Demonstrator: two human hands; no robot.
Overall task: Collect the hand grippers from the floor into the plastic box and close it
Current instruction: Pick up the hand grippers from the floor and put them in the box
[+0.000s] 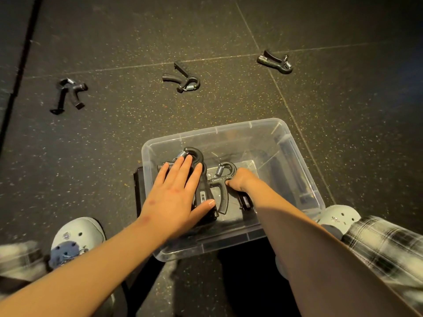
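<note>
A clear plastic box (229, 127) stands open on the dark floor between my feet. Two black hand grippers lie inside it. My left hand (176, 197) lies over the left hand gripper (194, 154), fingers stretched across it and thumb hooked around its handle. My right hand (240, 180) is curled on a handle of the right hand gripper (225, 167). Three more hand grippers lie on the floor beyond the box: one far left (68, 94), one in the middle (183, 80), one far right (274, 61).
The floor is dark speckled rubber tiles. My grey clogs stand at the left (77, 236) and right (338, 216) of the box. A dark flat piece (138, 191) sticks out under the box's left side. A raised dark strip (20, 65) runs along the far left.
</note>
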